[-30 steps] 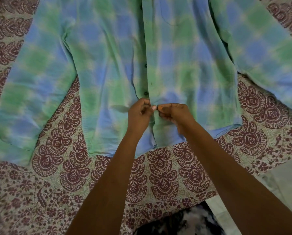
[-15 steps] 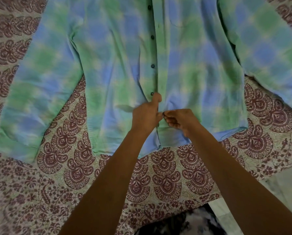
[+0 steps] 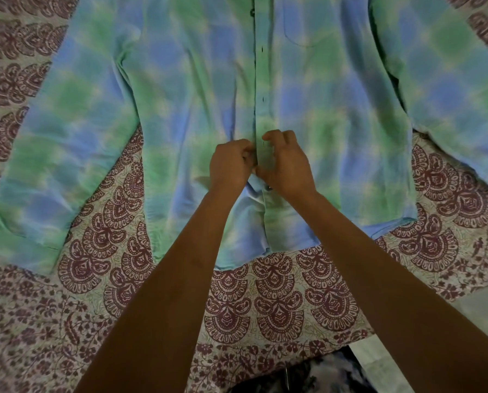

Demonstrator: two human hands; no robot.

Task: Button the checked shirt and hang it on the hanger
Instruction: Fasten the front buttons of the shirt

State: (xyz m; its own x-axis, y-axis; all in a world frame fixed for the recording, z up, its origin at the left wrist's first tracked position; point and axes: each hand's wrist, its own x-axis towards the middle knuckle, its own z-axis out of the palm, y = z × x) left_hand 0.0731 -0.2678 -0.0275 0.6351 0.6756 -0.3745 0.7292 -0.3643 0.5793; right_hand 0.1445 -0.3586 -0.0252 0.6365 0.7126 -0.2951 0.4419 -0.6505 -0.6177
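The checked shirt, blue and green, lies flat and face up on a patterned bedsheet, sleeves spread to both sides. Its front placket runs up the middle with small dark buttons. My left hand pinches the left front edge just beside the placket. My right hand grips the placket edge against it, fingers curled over the cloth. A dark button shows just below my right hand. No hanger is in view.
The bedsheet, cream with maroon paisley print, covers the bed under the shirt. Its near edge ends at the lower right, where pale floor shows. Dark patterned cloth sits at the bottom edge.
Both hands have moved a little up the placket from the lowest button. The camera has shifted, so the shirt sits further right and lower in view.
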